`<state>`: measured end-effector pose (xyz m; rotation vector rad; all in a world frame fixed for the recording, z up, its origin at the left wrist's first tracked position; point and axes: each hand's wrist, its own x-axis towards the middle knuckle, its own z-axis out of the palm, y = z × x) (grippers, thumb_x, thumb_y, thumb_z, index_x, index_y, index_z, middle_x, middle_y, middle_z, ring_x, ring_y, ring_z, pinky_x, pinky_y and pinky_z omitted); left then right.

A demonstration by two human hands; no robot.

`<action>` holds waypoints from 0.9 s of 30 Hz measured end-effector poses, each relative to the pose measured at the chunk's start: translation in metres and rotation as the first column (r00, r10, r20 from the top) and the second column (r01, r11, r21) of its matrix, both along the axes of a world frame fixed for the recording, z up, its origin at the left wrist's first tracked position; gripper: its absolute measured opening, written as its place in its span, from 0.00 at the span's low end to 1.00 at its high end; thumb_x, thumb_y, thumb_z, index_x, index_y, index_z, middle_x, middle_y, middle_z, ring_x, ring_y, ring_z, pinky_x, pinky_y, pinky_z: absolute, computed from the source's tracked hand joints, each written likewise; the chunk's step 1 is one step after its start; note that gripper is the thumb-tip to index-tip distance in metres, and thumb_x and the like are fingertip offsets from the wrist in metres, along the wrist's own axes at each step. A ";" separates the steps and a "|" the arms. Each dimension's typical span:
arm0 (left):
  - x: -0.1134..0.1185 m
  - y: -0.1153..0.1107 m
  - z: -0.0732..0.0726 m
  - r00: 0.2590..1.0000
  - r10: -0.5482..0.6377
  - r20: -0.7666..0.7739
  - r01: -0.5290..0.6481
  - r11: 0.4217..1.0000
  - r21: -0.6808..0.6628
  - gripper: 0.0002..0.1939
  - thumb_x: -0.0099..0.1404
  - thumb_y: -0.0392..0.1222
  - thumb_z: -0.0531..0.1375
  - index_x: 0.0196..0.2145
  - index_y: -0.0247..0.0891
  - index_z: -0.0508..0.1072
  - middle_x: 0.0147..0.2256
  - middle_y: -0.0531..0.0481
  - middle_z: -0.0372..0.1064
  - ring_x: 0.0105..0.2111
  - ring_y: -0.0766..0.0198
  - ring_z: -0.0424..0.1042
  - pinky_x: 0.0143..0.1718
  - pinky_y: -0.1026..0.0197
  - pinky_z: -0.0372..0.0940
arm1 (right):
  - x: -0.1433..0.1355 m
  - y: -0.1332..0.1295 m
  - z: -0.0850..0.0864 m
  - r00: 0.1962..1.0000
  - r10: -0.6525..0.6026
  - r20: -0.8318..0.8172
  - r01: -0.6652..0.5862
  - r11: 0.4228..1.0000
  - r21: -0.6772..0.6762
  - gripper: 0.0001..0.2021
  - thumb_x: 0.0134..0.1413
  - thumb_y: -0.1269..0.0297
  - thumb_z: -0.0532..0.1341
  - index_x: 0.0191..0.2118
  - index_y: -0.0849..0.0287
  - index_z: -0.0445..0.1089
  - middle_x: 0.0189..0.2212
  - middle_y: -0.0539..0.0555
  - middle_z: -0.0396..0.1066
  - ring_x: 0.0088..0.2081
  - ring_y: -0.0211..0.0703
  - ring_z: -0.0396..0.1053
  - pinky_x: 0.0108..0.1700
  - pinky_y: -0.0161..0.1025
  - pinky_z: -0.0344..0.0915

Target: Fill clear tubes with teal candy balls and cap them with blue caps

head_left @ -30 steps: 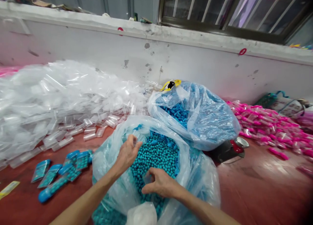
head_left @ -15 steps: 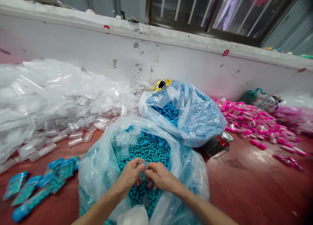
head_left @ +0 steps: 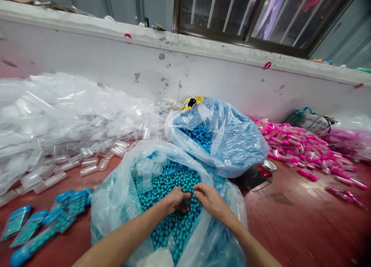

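A large plastic bag (head_left: 113, 197) stands open in front of me, full of small teal beads (head_left: 165, 228). Over the beads, my left hand (head_left: 179, 200) is curled round a small clear container, mostly hidden by the fingers. Close beside it on the right, my right hand (head_left: 210, 199) has its fingertips bent near the beads and the container; whether it pinches anything is too small to tell. Clear empty containers (head_left: 146, 172) lie on the beads at the bag's back left.
Behind is a bag of blue caps (head_left: 199, 135). Clear containers (head_left: 72, 120) are heaped at left, above bead-filled packs (head_left: 37, 240) on the red surface (head_left: 290, 228). A dark jar with a silver lid (head_left: 261, 174) and pink items (head_left: 301, 143) are at right.
Both hands have moved right within the bag. They were together at a clear container; now a small gap shows between them.
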<state>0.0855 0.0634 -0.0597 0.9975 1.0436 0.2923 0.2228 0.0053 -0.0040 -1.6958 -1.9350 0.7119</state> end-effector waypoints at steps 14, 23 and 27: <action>-0.061 -0.013 0.023 0.959 0.182 0.217 -0.170 0.983 -0.073 0.17 0.46 0.47 0.63 0.28 0.36 0.61 0.24 0.56 0.63 0.23 0.69 0.65 0.22 0.67 0.57 | -0.034 0.031 -0.013 0.886 0.030 0.463 0.028 0.993 -0.117 0.17 0.48 0.82 0.49 0.46 0.71 0.61 0.39 0.71 0.67 0.39 0.54 0.69 0.37 0.45 0.63; -0.085 -0.021 0.023 0.966 0.223 0.131 -0.203 0.968 -0.149 0.22 0.45 0.54 0.61 0.30 0.38 0.58 0.26 0.52 0.66 0.22 0.64 0.68 0.21 0.65 0.56 | -0.028 0.040 -0.008 0.950 0.162 0.266 -0.121 0.979 -0.163 0.19 0.52 0.71 0.49 0.51 0.58 0.60 0.40 0.54 0.70 0.34 0.39 0.70 0.34 0.34 0.64; -0.088 -0.026 0.029 0.954 0.226 0.196 -0.194 0.967 -0.167 0.21 0.48 0.53 0.60 0.32 0.38 0.59 0.28 0.51 0.67 0.26 0.64 0.69 0.23 0.66 0.57 | -0.022 0.023 0.000 0.912 0.160 0.377 -0.114 0.983 -0.142 0.12 0.51 0.70 0.51 0.40 0.61 0.68 0.35 0.58 0.72 0.40 0.50 0.68 0.40 0.41 0.60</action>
